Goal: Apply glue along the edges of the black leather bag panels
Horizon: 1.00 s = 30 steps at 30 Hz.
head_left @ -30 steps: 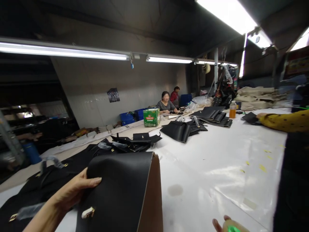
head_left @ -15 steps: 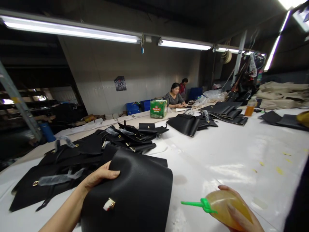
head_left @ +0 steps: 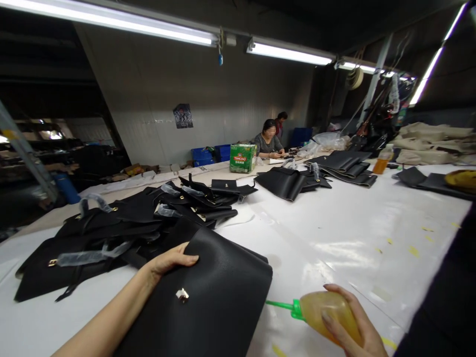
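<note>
My left hand [head_left: 173, 260] grips a black leather bag panel [head_left: 219, 277] by its upper left edge, thumb on the face and the other fingers out of sight behind it. A small metal clasp [head_left: 182, 295], partly covered in white, sits on the panel. In my right hand [head_left: 357, 322] is a squeeze bottle [head_left: 329, 315] of yellowish liquid with a green nozzle [head_left: 280, 305]. The nozzle points left, its tip beside the panel's right edge; whether they touch I cannot tell.
Black bag pieces [head_left: 111, 233] with plastic-wrapped straps are heaped at left. More black pieces [head_left: 286, 181] lie farther back, near a green carton [head_left: 242, 158] and an amber bottle [head_left: 383, 159]. Two people [head_left: 268, 139] sit beyond. Yellow scraps [head_left: 413, 251] dot the white table [head_left: 334, 223].
The squeeze bottle has moved left, bringing its nozzle up to the panel's right edge. The panel has shifted slightly right and tilted in my left hand. The camera view has also shifted a little.
</note>
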### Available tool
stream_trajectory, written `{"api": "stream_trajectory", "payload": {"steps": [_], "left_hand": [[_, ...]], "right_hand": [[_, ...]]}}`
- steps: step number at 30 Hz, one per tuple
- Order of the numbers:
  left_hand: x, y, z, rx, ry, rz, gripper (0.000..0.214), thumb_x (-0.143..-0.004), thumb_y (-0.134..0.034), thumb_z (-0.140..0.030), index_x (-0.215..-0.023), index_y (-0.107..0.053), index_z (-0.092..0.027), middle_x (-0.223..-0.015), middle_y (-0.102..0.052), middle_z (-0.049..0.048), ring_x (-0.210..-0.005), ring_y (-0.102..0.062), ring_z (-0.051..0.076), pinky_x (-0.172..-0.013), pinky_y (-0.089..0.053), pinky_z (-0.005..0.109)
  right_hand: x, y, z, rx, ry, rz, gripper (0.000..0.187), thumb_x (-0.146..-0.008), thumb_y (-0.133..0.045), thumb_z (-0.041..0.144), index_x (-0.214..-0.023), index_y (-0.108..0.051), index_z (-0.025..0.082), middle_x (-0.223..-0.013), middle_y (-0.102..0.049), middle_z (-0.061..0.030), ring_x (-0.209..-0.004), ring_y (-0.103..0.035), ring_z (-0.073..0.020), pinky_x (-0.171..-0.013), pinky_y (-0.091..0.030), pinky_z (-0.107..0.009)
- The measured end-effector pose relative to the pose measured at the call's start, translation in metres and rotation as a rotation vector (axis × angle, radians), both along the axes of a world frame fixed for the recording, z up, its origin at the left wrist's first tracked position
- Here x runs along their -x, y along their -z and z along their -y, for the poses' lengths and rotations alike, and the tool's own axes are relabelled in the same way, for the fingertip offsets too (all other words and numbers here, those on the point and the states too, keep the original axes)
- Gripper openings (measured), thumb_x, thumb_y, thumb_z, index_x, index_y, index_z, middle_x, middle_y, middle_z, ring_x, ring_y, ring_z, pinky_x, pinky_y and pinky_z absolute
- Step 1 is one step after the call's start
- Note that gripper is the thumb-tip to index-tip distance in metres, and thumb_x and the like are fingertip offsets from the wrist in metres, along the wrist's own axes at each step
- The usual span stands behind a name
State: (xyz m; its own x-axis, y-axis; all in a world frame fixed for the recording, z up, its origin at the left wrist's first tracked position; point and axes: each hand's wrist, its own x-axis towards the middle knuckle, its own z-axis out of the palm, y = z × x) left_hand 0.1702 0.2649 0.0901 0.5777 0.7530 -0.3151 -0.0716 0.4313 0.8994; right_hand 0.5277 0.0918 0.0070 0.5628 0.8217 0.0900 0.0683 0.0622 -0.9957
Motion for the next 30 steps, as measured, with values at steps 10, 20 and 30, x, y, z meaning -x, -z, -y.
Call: {"api": "stream_trajectory", "payload": {"steps": [10, 20, 30], "left_hand": [[0.008, 0.019, -0.02, -0.019, -0.068, 0.004, 0.04, -0.07, -0.075, -0.024, -0.105, -0.062, -0.01, -0.09, -0.072, 0.0133, -0.082, -0.068, 0.028, -0.074, -0.054, 0.034], [0.017, 0.033, -0.026, 0.023, -0.083, 0.021, 0.042, -0.069, -0.076, -0.021, -0.107, -0.061, -0.014, -0.094, -0.072, 0.0108, -0.086, -0.068, 0.026, -0.08, -0.053, 0.035], [0.02, 0.037, -0.031, 0.018, -0.043, 0.04, 0.041, -0.068, -0.077, -0.023, -0.105, -0.062, -0.014, -0.093, -0.072, 0.0113, -0.087, -0.068, 0.026, -0.079, -0.052, 0.034]], "right_hand": [[0.009, 0.012, -0.049, 0.064, -0.108, 0.3, 0.049, -0.074, -0.061, 0.054, -0.114, -0.049, 0.027, -0.116, -0.054, -0.003, -0.106, -0.053, -0.0272, -0.095, -0.04, -0.038], [0.011, 0.022, -0.061, 0.115, -0.105, 0.114, 0.047, -0.075, -0.06, 0.057, -0.111, -0.049, 0.028, -0.109, -0.056, -0.0023, -0.1, -0.055, -0.0259, -0.089, -0.043, -0.037], [0.012, 0.022, -0.102, 0.165, -0.108, 0.115, 0.047, -0.069, -0.065, 0.057, -0.103, -0.052, 0.027, -0.095, -0.062, -0.0006, -0.09, -0.06, -0.0259, -0.083, -0.046, -0.036]]}}
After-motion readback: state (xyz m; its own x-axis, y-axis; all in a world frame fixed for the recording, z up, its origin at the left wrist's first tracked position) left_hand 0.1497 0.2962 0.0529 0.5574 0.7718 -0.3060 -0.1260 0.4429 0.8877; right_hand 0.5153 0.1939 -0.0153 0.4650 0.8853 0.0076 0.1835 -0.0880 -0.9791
